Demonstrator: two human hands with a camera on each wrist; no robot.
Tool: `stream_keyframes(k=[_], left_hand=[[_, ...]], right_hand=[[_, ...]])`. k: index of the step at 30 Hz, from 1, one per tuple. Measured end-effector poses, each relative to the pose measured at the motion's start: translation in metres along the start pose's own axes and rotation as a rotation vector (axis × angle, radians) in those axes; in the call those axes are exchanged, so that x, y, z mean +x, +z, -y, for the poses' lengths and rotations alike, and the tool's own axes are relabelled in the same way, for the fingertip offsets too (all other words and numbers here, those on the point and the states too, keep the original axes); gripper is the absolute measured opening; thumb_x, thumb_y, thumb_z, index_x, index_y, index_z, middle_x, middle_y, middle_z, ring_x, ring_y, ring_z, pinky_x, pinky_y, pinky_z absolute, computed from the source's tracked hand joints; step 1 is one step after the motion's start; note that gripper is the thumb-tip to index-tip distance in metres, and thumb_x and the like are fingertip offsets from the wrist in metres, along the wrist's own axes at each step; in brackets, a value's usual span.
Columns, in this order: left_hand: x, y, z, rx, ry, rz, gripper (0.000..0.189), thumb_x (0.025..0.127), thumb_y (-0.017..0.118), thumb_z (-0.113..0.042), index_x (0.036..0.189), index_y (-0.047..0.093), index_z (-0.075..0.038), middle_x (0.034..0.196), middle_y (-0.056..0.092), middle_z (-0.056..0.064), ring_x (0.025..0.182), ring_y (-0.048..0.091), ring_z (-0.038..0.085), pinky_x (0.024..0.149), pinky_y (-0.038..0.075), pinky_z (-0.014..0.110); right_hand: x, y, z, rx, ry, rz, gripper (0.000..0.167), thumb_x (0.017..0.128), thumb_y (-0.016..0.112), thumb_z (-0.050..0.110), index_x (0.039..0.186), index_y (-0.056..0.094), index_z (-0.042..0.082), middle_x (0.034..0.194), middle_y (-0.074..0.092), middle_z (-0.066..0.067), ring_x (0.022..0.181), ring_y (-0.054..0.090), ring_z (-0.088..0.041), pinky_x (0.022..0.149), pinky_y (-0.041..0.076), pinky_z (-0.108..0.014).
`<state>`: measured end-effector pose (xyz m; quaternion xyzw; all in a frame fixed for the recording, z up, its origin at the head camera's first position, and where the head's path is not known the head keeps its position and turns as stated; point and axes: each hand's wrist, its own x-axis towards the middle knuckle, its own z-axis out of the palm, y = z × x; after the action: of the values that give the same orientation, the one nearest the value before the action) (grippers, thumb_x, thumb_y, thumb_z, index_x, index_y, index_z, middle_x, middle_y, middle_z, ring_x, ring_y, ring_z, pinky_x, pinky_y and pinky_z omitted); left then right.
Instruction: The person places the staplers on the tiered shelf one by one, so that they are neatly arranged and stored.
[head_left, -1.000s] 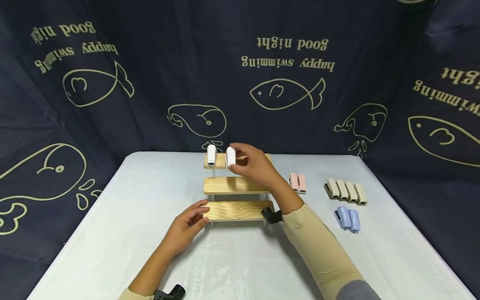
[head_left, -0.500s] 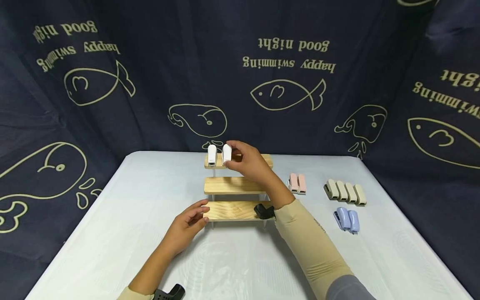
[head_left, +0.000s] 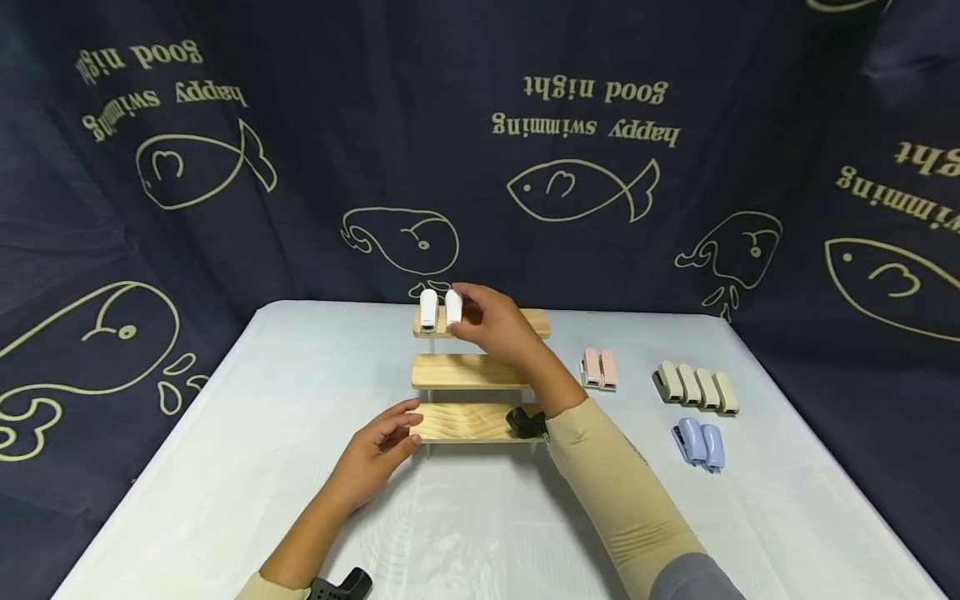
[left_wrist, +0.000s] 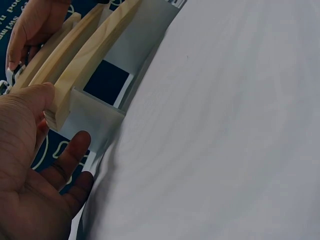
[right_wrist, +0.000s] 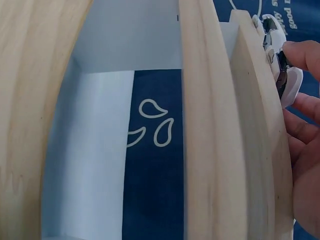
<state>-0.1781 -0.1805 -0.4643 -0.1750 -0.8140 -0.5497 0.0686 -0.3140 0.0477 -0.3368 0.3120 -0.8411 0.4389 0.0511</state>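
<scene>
A white mini stapler (head_left: 453, 307) sits at the top tier of a three-step wooden display stand (head_left: 465, 371), pinched between the thumb and fingers of my right hand (head_left: 495, 325). Just left of it, a second white stapler (head_left: 428, 310) stands on the same tier with a narrow gap between. In the right wrist view the held stapler (right_wrist: 292, 87) shows its metal underside against the board's edge. My left hand (head_left: 372, 458) holds the left end of the lowest board; in the left wrist view the thumb lies against that board (left_wrist: 82, 62) while other fingers stay loosely bent below.
Two pink staplers (head_left: 598, 368) rest on the white table (head_left: 300, 375) right of the stand. Farther right lies a row of several beige staplers (head_left: 697, 387), with two blue staplers (head_left: 701, 444) nearer me. A dark printed curtain (head_left: 420, 125) hangs behind.
My right hand has moved left with the white stapler, bringing it close to the other white one and onto the top tier. The left hand has stayed at the lowest board.
</scene>
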Motion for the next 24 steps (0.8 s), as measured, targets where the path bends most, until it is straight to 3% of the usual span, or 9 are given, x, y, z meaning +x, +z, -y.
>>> stream_keyframes(k=[24], left_hand=[[0.0004,0.0012,-0.0006,0.008,0.01,-0.005,0.033,0.096,0.069,-0.025,0.125,0.066,-0.009,0.147,0.051,0.004,0.118,0.058,0.021,0.094,0.051,0.029]], right_hand=[[-0.0037,-0.0001,0.0,-0.02,0.035,0.015,0.071,0.091,0.075,0.024,0.152,0.04,0.014,0.145,0.05,-0.004,0.124,0.055,-0.017,0.098,0.049,-0.03]])
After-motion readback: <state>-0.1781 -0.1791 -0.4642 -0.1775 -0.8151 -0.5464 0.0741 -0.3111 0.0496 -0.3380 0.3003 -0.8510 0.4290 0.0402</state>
